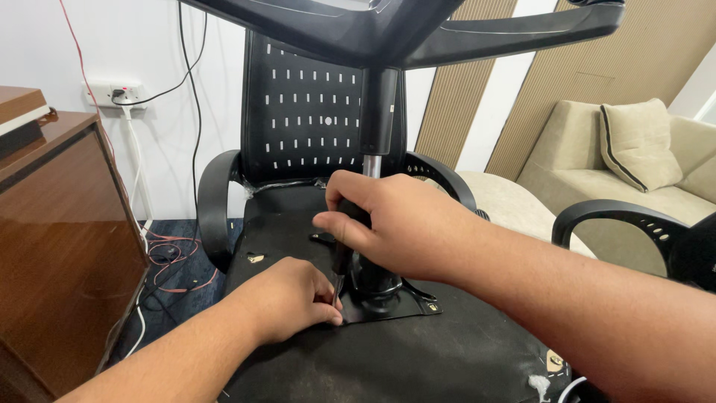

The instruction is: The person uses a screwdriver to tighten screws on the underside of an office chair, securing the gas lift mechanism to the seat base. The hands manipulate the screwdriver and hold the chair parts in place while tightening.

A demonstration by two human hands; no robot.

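Observation:
An upturned black office chair lies before me, its seat underside (418,351) facing up and its star base (388,30) overhead on a gas column (377,119). My right hand (395,224) grips the black handle of a screwdriver (341,257) held upright, tip down at the corner of the metal mounting plate (414,302). Fingers of my left hand (287,298) pinch at the screwdriver tip on the seat underside, beside the plate's corner. Whatever sits under the tip is hidden by my fingers.
The perforated chair back (306,104) and curved armrests (212,209) stand behind. A brown wooden cabinet (60,246) is at left, with a wall socket (119,93) and cables on the floor. A beige sofa with cushion (634,142) and another black chair arm (626,220) are at right.

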